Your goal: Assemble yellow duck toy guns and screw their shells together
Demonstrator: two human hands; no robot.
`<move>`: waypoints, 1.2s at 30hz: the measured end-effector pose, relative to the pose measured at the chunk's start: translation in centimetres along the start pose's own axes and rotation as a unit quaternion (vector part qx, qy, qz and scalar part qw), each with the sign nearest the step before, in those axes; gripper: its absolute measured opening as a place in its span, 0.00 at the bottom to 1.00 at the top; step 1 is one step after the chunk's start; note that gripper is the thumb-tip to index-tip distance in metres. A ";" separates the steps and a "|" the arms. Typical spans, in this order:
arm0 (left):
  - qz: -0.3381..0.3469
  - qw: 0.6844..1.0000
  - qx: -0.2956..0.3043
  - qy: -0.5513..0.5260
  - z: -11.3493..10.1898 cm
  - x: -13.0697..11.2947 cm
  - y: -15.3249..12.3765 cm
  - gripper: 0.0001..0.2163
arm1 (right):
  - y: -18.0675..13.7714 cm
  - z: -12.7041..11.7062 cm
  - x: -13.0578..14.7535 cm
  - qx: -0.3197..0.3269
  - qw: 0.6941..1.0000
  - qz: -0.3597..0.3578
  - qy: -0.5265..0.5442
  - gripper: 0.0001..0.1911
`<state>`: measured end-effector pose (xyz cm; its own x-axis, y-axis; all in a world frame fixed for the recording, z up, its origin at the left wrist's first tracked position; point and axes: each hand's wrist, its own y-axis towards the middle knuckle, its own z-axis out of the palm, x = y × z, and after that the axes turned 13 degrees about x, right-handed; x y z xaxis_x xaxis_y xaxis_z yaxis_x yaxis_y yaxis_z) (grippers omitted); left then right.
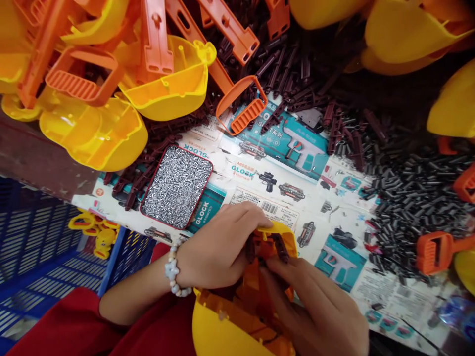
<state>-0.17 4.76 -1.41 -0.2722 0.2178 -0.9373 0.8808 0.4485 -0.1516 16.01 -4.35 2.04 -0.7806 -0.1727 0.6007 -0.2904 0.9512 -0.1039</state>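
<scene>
Near the table's front edge I hold a yellow plastic shell, its hollow side facing up. My left hand, with a beaded bracelet at the wrist, is closed around the shell's narrow far end. My right hand has its fingers bent into that end, against an orange piece lying inside the shell. A dark brown part shows by the right fingertips. The fingers cover much of the inside, so how these pieces fit together is hidden.
A red-rimmed tray of small silver pins lies on the printed cardboard. Yellow shells and orange handled pieces pile up behind. Brown parts and small black cylinders spread rightward. A blue crate stands left.
</scene>
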 end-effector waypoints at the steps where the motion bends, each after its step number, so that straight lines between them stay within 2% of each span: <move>1: 0.002 1.000 -0.002 0.000 0.0 0.0 -0.1 0.19 | -0.2 0.1 0.0 -0.014 1.000 -0.002 -0.019 0.04; 3: 0.001 1.000 -0.019 -0.003 0.1 0.1 -0.1 0.18 | -0.4 0.2 0.0 -0.024 0.998 -0.004 -0.049 0.04; 7: -0.001 0.998 -0.054 -0.015 0.5 0.2 -0.2 0.15 | -0.1 0.2 -0.3 0.037 0.999 -0.007 -0.026 0.06; 12: 0.004 0.997 -0.078 0.002 0.8 0.7 -0.3 0.14 | 0.7 0.7 -0.7 -0.025 1.000 -0.014 0.012 0.04; 16: 0.015 0.993 -0.101 0.053 0.9 0.9 -0.3 0.13 | 0.6 1.1 -0.8 -0.048 0.998 -0.003 0.049 0.02; 20: 0.014 0.989 -0.097 0.109 0.9 0.6 -0.3 0.11 | 0.5 1.1 -0.1 -0.096 0.993 0.052 0.034 0.03; 25: 0.023 0.981 -0.093 0.167 0.8 0.4 -0.4 0.11 | 0.6 1.0 0.8 -0.070 0.992 0.106 0.009 0.03; 30: 0.030 0.977 -0.080 0.194 0.8 0.1 -0.4 0.10 | 0.4 1.1 1.0 -0.086 0.990 0.114 0.006 0.04; 36: 0.019 0.976 -0.073 0.204 0.7 -0.1 -0.4 0.11 | 0.6 0.8 0.7 -0.077 0.994 0.076 -0.016 0.05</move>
<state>-0.22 3.97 -1.42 -0.3978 0.5503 -0.7341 0.8365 0.5462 -0.0439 14.88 -4.12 1.72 -0.8268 -0.0290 0.5618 -0.0812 0.9944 -0.0682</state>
